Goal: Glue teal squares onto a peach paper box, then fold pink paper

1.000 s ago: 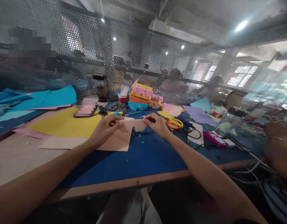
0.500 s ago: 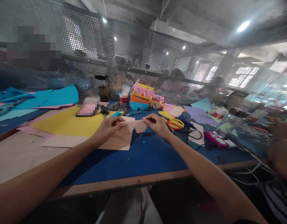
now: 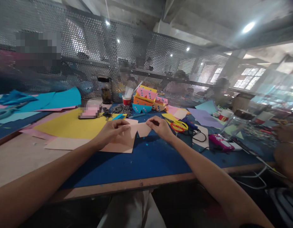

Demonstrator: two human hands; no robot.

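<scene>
A peach paper cutout point(image 3: 143, 129) with a V-shaped notch in its lower edge is stretched between my two hands, above the table. My left hand point(image 3: 112, 129) pinches its left end, and my right hand point(image 3: 159, 127) pinches its right end between thumb and fingers. Beneath and left of the cutout lies a larger peach sheet point(image 3: 120, 144), partly covered by my left hand. Behind my hands stands a pile of folded paper shapes point(image 3: 144, 96) in orange, yellow, pink and blue, dotted with small spots.
Yellow-handled scissors point(image 3: 181, 125) and a blue glue gun point(image 3: 190, 123) lie right of my right hand. A magenta device point(image 3: 220, 142) and a clear jar point(image 3: 239, 123) stand farther right, near another person's arm point(image 3: 288, 155). Yellow paper point(image 3: 70, 125) spreads at left.
The cutout has tilted so that more of its notched lower edge faces me. Both hands keep their hold in nearly the same place.
</scene>
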